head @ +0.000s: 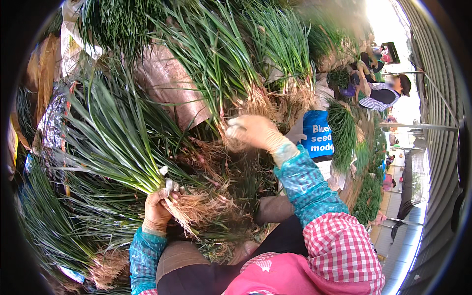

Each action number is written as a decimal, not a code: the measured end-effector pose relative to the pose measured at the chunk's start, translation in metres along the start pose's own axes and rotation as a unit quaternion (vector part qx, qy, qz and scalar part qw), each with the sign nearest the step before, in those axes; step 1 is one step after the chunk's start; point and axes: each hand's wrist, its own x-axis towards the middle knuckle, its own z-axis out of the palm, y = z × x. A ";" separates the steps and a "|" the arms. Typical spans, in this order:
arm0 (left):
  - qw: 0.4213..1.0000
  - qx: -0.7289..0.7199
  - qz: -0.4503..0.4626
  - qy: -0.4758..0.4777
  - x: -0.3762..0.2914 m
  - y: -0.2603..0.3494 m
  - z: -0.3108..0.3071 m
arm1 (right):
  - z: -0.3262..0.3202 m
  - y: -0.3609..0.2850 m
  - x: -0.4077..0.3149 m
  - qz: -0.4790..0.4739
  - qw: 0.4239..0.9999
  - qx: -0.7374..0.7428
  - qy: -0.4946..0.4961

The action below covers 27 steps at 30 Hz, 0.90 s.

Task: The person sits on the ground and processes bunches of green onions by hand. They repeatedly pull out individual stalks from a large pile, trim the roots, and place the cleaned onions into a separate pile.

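A bunch of green-leaved allium plants [147, 173] is gripped in my left hand [164, 204], just above its pale, stringy roots, which fan out to the right. The leaves point up and left. My right hand [252, 132], blurred and with white-coated fingertips, is at the root end of another upright bunch [239, 70]; whether its fingers hold a stalk there, I cannot tell. Loose plants with reddish bases and tangled roots [206, 158] lie between the two hands.
More bunches [289, 48] lie behind my right hand, and another [55, 228] is at the lower left. A brownish sheet [169, 81] lies among them. Beside my right forearm is a blue printed bag [317, 134]. Co-workers [383, 94] sit farther off at the right.
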 end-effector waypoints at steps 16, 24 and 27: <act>0.998 0.042 0.036 -0.002 -0.016 0.011 0.031 | 0.008 -0.034 -0.018 0.037 0.919 0.350 0.177; 0.987 0.143 -0.062 -0.028 -0.010 0.021 0.021 | 0.054 -0.118 -0.047 -0.103 0.933 0.314 0.140; 0.987 0.153 -0.046 0.004 -0.001 0.018 0.044 | 0.080 -0.120 -0.051 -0.121 0.974 0.185 0.051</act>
